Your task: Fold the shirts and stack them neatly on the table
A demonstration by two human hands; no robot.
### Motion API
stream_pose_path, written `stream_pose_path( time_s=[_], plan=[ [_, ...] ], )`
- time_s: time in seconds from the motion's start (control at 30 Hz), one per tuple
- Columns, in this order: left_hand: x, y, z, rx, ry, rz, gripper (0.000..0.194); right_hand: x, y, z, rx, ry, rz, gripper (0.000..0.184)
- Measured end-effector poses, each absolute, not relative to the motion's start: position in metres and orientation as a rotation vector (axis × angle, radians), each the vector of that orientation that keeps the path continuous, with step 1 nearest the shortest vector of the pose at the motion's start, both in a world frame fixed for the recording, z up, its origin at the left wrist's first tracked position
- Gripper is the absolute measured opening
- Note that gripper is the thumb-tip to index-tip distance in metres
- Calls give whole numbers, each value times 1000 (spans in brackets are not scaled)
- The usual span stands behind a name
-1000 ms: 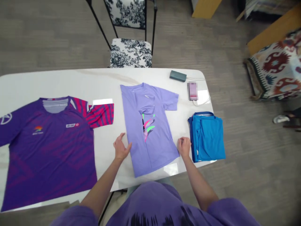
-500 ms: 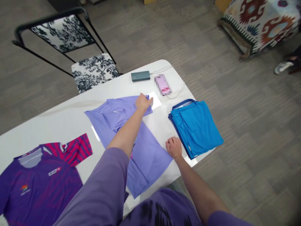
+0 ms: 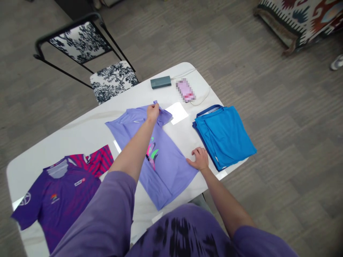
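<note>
A lavender T-shirt (image 3: 175, 167) with a bright pink, green and black print lies on the white table (image 3: 80, 125) in front of me. My left hand (image 3: 153, 111) is closed on fabric near its sleeve at the far side, and the cloth bunches up there. The forearm hides part of the print. By the shirt's right edge rests my right hand (image 3: 199, 159), thumb apart from loosely bent fingers, nothing visible in its grasp. Close to the right of that hand sits a folded blue garment stack (image 3: 227, 137), bright blue over dark blue.
On the left lies a purple jersey (image 3: 71, 196) with a pink striped sleeve. A dark power bank (image 3: 160, 82) with a white cable and a pink phone (image 3: 185, 90) are at the far end. A patterned chair (image 3: 114, 80) stands beyond the table.
My left hand has drawn the far sleeve part of the lavender shirt leftward and bunched it, baring more of the print. My right hand's thumb has spread from its fingers.
</note>
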State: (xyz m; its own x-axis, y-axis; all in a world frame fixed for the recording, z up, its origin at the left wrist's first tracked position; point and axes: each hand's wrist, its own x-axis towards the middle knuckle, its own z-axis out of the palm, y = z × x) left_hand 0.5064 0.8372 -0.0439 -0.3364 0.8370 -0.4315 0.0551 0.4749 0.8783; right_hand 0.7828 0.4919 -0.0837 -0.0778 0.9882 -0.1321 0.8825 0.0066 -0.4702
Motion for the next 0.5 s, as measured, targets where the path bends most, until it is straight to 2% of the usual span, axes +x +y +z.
stream_pose_path(
  time_s=[0.13, 0.27, 0.4, 0.5],
  plan=[
    [431, 807, -16, 480, 1677, 1092, 23, 772, 467, -66, -1965, -2069, 672, 36],
    [373, 777, -12, 338, 1701, 1078, 29, 748, 416, -56, -2064, -2075, 668, 22],
    [345, 745, -17, 387, 1747, 1126, 33, 721, 376, -46, -2008, -1975, 907, 6],
    [318, 729, -15, 552, 1717, 1232, 39, 703, 361, -25, -1893, -1829, 1081, 6]
  ],
)
